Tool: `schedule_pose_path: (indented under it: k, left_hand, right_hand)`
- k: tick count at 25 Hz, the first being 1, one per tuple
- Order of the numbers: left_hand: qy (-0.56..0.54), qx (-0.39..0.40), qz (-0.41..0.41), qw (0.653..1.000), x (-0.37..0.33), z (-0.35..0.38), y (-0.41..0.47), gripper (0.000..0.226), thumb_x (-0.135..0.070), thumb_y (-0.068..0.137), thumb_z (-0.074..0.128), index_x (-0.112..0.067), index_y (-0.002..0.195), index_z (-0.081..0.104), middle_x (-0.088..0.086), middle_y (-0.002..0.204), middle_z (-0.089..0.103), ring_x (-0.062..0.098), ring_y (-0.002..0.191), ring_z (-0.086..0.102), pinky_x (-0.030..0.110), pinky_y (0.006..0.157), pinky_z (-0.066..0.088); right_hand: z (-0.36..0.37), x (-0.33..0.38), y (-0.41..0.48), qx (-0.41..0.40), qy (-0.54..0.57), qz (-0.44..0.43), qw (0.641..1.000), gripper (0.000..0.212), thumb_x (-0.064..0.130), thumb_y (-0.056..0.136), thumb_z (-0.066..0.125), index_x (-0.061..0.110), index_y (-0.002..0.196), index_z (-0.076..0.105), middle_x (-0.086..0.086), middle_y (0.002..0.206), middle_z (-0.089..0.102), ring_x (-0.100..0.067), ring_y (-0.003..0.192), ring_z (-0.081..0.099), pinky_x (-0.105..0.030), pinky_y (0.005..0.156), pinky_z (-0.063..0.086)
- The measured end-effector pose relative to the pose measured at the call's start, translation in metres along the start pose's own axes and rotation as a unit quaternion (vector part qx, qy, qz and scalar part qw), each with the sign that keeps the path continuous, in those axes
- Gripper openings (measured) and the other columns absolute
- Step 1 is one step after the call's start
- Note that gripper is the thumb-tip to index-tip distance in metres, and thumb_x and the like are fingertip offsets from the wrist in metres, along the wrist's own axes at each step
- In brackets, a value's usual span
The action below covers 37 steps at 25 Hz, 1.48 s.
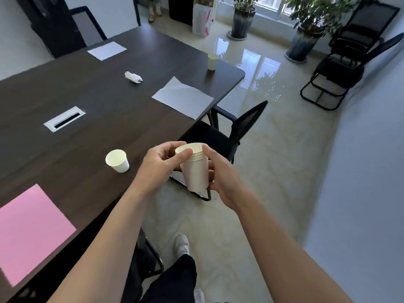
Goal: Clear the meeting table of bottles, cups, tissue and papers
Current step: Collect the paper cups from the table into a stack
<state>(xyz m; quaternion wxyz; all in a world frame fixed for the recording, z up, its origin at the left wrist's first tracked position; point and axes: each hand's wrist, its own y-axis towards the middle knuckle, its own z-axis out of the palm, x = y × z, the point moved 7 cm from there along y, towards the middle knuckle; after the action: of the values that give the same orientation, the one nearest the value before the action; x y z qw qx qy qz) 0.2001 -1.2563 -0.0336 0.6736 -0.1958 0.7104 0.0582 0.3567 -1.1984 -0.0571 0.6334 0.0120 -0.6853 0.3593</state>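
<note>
Head view: both hands [192, 169] grip stacked cups [195, 169] beside table [87, 101].

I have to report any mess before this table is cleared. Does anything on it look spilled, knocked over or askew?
No spill shows. The near cup and the far cup stand upright. A crumpled tissue lies mid-table, and one white sheet sits askew, its corner past the table edge.

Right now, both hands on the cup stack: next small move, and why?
Probably free the left hand and reach for the near cup. The right hand already has a grip on the stack, held off the table edge, and that cup stands upright, alone and closest. The far cup, tissue and papers lie farther off.
</note>
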Motion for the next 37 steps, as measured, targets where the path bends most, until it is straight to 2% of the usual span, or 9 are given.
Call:
schedule_pose_path:
  k: [3,7,9,13,18,22,25,31,37]
  left_hand:
    - [-0.013,-0.025,-0.014,1.0,0.012,-0.024,0.033,0.034,-0.024,0.096,0.077,-0.013,0.127,0.073,-0.01,0.087,0.073,-0.004,0.067,0.067,0.007,0.063,0.048]
    - [-0.026,-0.065,-0.046,0.997,0.044,-0.076,0.08,0.049,-0.048,0.082,0.085,-0.028,0.125,0.075,-0.007,0.105,0.078,0.008,0.093,0.074,0.026,0.085,0.058]
    - [-0.015,-0.109,-0.062,0.992,0.063,-0.104,0.098,0.045,-0.051,0.085,0.081,-0.028,0.123,0.075,-0.003,0.112,0.077,0.009,0.091,0.07,0.024,0.08,0.056]
    - [0.128,-0.22,-0.149,0.955,0.108,-0.155,0.119,0.033,-0.051,0.092,0.074,-0.025,0.111,0.078,-0.006,0.116,0.071,0.016,0.103,0.068,0.031,0.084,0.048]
    - [0.304,-0.155,-0.265,0.902,0.175,-0.172,0.121,0.047,-0.052,0.093,0.07,-0.019,0.127,0.072,0.0,0.15,0.05,0.023,0.124,0.062,0.031,0.089,0.041]
    - [0.357,-0.132,-0.299,0.875,0.207,-0.18,0.118,0.062,-0.056,0.091,0.068,-0.015,0.138,0.066,0.006,0.143,0.062,0.031,0.13,0.06,0.039,0.098,0.051]
    - [0.37,-0.135,-0.303,0.868,0.219,-0.187,0.111,0.052,-0.054,0.088,0.067,-0.012,0.118,0.069,0.008,0.127,0.07,0.035,0.12,0.059,0.041,0.094,0.052]
    - [0.405,-0.302,-0.197,0.84,0.192,-0.209,0.123,0.023,-0.033,0.084,0.077,-0.022,0.101,0.067,0.005,0.125,0.054,0.036,0.115,0.052,0.044,0.095,0.048]
    - [0.461,-0.148,-0.229,0.845,0.21,-0.207,0.166,0.023,-0.029,0.09,0.073,-0.029,0.113,0.078,-0.002,0.176,0.018,0.031,0.157,0.019,0.048,0.116,0.037]
  right_hand:
    - [0.017,0.007,0.044,0.016,-0.023,0.008,1.0,0.044,0.062,0.095,0.055,0.031,0.119,0.075,-0.002,0.109,0.079,-0.026,0.104,0.073,-0.056,0.1,0.057]
    - [0.05,0.011,0.109,0.039,-0.061,0.041,0.997,0.054,0.069,0.078,0.061,0.033,0.116,0.077,-0.002,0.115,0.079,-0.033,0.115,0.071,-0.061,0.108,0.052]
    - [0.065,0.009,0.138,0.047,-0.077,0.055,0.994,0.052,0.07,0.073,0.062,0.036,0.11,0.078,-0.008,0.121,0.076,-0.038,0.119,0.068,-0.071,0.108,0.045]
    - [0.084,0.003,0.176,0.056,-0.078,0.081,0.992,0.043,0.064,0.078,0.064,0.034,0.107,0.078,-0.011,0.129,0.072,-0.035,0.122,0.067,-0.067,0.109,0.047]
    - [0.113,-0.004,0.206,0.087,-0.098,0.088,0.988,0.039,0.058,0.084,0.063,0.03,0.106,0.077,-0.007,0.124,0.072,-0.033,0.12,0.067,-0.062,0.107,0.051]
    - [0.129,-0.011,0.217,0.109,-0.113,0.095,0.983,0.039,0.063,0.08,0.065,0.033,0.103,0.077,-0.005,0.123,0.074,-0.029,0.115,0.069,-0.053,0.106,0.053]
    - [0.137,-0.014,0.218,0.127,-0.118,0.095,0.98,0.047,0.064,0.077,0.065,0.03,0.108,0.076,-0.002,0.117,0.074,-0.021,0.104,0.067,-0.047,0.098,0.055]
    - [0.131,-0.018,0.219,0.128,-0.113,0.1,0.98,0.033,0.048,0.099,0.061,0.022,0.113,0.073,-0.009,0.119,0.073,-0.02,0.101,0.065,-0.047,0.094,0.056]
    - [0.108,-0.021,0.222,0.1,-0.103,0.106,0.984,0.031,0.05,0.099,0.061,0.025,0.114,0.074,-0.008,0.125,0.073,-0.03,0.118,0.068,-0.053,0.104,0.054]
